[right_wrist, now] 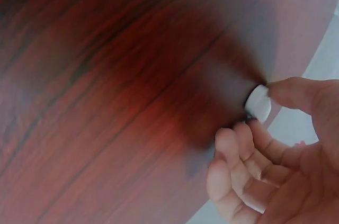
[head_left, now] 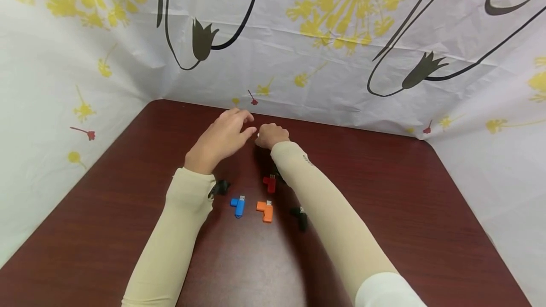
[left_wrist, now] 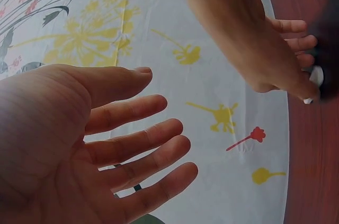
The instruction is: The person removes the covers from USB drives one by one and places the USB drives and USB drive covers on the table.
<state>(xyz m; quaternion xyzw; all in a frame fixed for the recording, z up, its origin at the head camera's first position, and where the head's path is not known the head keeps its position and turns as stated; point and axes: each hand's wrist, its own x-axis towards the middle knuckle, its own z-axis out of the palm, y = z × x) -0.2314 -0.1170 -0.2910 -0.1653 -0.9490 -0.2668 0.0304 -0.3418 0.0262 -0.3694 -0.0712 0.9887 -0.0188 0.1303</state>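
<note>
My right hand (head_left: 273, 135) is over the far part of the table and pinches a small white rounded object (right_wrist: 259, 103) between thumb and fingers. Most of that object is hidden in the head view, so its kind is unclear. Just left of it, my left hand (head_left: 223, 135) hovers with fingers spread and holds nothing. Nearer on the table lie a red USB stick (head_left: 270, 183), a blue USB stick (head_left: 240, 206), an orange USB stick (head_left: 266, 211) and a black USB stick (head_left: 302, 219), the last beside my right forearm. Their metal plugs show.
The dark red wooden table (head_left: 405, 193) is walled at the back and sides by a white patterned sheet (head_left: 273, 27). A black item (head_left: 220, 187) shows beside my left cuff.
</note>
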